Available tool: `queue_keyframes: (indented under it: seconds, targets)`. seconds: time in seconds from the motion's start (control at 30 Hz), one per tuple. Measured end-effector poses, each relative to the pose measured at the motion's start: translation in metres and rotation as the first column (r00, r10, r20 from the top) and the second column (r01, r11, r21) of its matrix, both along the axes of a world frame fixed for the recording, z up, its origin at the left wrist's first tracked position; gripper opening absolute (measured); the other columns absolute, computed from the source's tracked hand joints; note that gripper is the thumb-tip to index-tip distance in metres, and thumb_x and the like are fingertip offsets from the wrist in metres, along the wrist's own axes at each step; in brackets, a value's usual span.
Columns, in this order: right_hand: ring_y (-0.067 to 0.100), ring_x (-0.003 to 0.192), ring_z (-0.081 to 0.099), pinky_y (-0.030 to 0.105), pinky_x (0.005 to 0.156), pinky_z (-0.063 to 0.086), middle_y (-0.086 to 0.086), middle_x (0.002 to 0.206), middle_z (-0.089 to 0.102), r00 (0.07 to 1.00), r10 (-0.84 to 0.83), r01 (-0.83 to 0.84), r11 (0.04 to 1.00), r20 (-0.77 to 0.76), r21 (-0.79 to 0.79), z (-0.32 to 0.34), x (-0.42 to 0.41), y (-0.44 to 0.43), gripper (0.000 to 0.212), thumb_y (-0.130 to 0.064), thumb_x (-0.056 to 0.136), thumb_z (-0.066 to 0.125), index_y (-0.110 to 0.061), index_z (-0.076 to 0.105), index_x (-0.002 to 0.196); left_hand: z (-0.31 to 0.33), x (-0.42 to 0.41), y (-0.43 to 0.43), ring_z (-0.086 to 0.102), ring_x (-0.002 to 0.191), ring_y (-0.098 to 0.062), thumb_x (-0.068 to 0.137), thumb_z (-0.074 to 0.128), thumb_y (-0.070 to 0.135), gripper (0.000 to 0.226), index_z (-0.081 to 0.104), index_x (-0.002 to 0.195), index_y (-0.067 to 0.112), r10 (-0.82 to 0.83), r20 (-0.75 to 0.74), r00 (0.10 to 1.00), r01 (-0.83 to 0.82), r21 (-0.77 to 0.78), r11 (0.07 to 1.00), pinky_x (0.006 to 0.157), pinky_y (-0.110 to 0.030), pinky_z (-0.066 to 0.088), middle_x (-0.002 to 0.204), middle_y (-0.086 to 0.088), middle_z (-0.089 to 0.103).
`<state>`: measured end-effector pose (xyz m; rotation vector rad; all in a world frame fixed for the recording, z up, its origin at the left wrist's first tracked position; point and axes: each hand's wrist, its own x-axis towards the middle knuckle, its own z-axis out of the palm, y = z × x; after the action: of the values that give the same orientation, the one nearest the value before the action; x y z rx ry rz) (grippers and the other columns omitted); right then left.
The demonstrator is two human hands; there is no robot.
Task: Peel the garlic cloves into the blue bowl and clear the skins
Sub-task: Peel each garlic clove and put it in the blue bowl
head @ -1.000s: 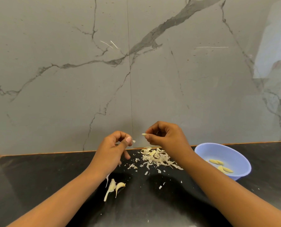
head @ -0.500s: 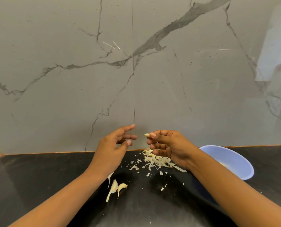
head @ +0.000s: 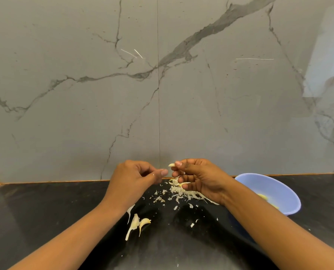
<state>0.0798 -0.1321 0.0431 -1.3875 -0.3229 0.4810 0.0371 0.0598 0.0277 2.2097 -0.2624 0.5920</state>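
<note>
My right hand [head: 201, 178] pinches a small pale garlic clove [head: 171, 165] between thumb and forefinger, above the counter. My left hand [head: 133, 178] hovers just left of it with fingers curled and the thumb tip close to the clove; I see nothing held in it. A heap of papery skins [head: 181, 191] lies on the black counter under my right hand. The blue bowl [head: 290, 207] stands to the right, partly behind my right forearm, with yellowish peeled cloves [head: 263, 196] inside. Two unpeeled cloves [head: 138, 223] lie near my left wrist.
The black stone counter [head: 45, 211] runs the full width and meets a grey marble wall [head: 162, 94] right behind my hands. Small skin flakes [head: 192, 225] are scattered in front of the heap.
My left hand, spread open half a second ago, has curled its fingers again and moved back toward the clove. My right hand still pinches the clove in about the same place.
</note>
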Motion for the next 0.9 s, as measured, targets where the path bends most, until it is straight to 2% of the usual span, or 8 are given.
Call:
queue_keyframes:
  seconds: [0.07,0.13,0.2,0.37,0.5,0.73,0.8,0.9]
  targets:
    - [0.009,0.061,0.059,0.018,0.052,0.052,0.005,0.077,0.069,1.0,0.0,0.0,1.0,0.003,-0.015,-0.001,0.001,-0.001,0.02,-0.021,0.085,0.064,-0.005,0.07,0.095,0.0,0.003,0.003,0.065,0.063,-0.002,0.082,0.057,0.052,0.034,0.076,0.074,0.026,0.015,-0.042,0.999,-0.018,-0.056,0.998,0.07,-0.02,0.051,0.069,0.01,0.073]
    - [0.009,0.061,0.059,0.017,0.052,0.052,0.005,0.077,0.069,1.0,-0.001,0.001,0.999,0.004,-0.032,-0.001,0.001,0.0,0.018,-0.021,0.086,0.064,-0.005,0.071,0.094,0.0,0.005,0.004,0.066,0.091,0.001,0.093,0.055,0.035,0.024,0.067,0.113,0.036,-0.012,-0.05,0.999,0.008,-0.063,0.998,0.088,-0.024,0.051,0.098,0.017,0.072]
    - [0.009,0.061,0.059,0.017,0.051,0.052,0.005,0.077,0.069,1.0,-0.002,0.002,0.999,0.001,-0.039,-0.001,0.001,0.0,0.019,-0.021,0.085,0.065,-0.006,0.071,0.094,-0.001,0.004,0.003,0.058,0.106,0.007,0.096,0.054,0.016,0.049,0.043,0.136,0.043,-0.088,-0.07,0.994,0.084,-0.061,0.995,0.094,-0.015,0.044,0.117,0.025,0.06]
    - [0.009,0.059,0.058,0.018,0.051,0.051,0.005,0.076,0.069,1.0,0.026,-0.026,0.999,0.005,-0.042,-0.003,-0.001,0.004,0.028,-0.025,0.077,0.068,-0.005,0.07,0.096,-0.002,0.001,-0.003,0.068,0.086,-0.001,0.078,0.067,0.039,0.025,0.071,0.103,0.036,-0.135,-0.015,0.991,0.133,-0.088,0.987,0.072,-0.013,0.05,0.087,0.017,0.074]
    - [0.008,0.058,0.059,0.017,0.05,0.05,0.005,0.076,0.069,0.999,0.036,-0.034,0.997,0.026,-0.063,-0.004,-0.002,0.006,0.017,-0.02,0.087,0.064,-0.005,0.07,0.093,0.0,-0.001,-0.005,0.069,0.065,-0.007,0.074,0.067,0.038,0.02,0.075,0.089,0.027,-0.154,-0.006,0.988,0.151,-0.174,0.973,0.055,-0.012,0.048,0.069,0.01,0.072]
    - [0.02,0.093,0.071,0.028,0.068,0.06,0.011,0.111,0.07,0.999,0.022,-0.017,0.994,0.044,-0.11,0.006,0.005,-0.008,0.029,0.004,0.097,0.041,-0.004,0.065,0.111,0.0,0.004,0.0,0.068,0.061,-0.011,0.089,0.063,0.018,0.011,0.072,0.091,0.024,-0.128,-0.122,0.984,0.084,-0.315,0.946,0.049,-0.018,0.05,0.084,0.007,0.075]
    - [0.017,0.095,0.07,0.027,0.07,0.059,0.007,0.115,0.069,0.988,0.049,-0.02,0.98,0.144,-0.198,0.008,0.006,-0.01,0.029,0.005,0.096,0.045,-0.009,0.066,0.112,0.001,0.004,0.001,0.068,0.062,-0.011,0.09,0.061,0.016,0.013,0.071,0.092,0.024,-0.126,-0.144,0.982,0.074,-0.324,0.943,0.048,-0.018,0.049,0.085,0.007,0.075]
    - [0.016,0.073,0.072,0.023,0.064,0.058,0.002,0.103,0.072,0.903,0.018,0.157,0.916,0.428,-0.37,0.007,0.006,-0.01,0.018,-0.005,0.089,0.061,-0.017,0.07,0.099,0.002,0.004,0.001,0.068,0.062,-0.012,0.09,0.062,0.016,0.013,0.072,0.093,0.024,-0.113,-0.149,0.982,0.058,-0.328,0.943,0.048,-0.019,0.049,0.086,0.006,0.075]
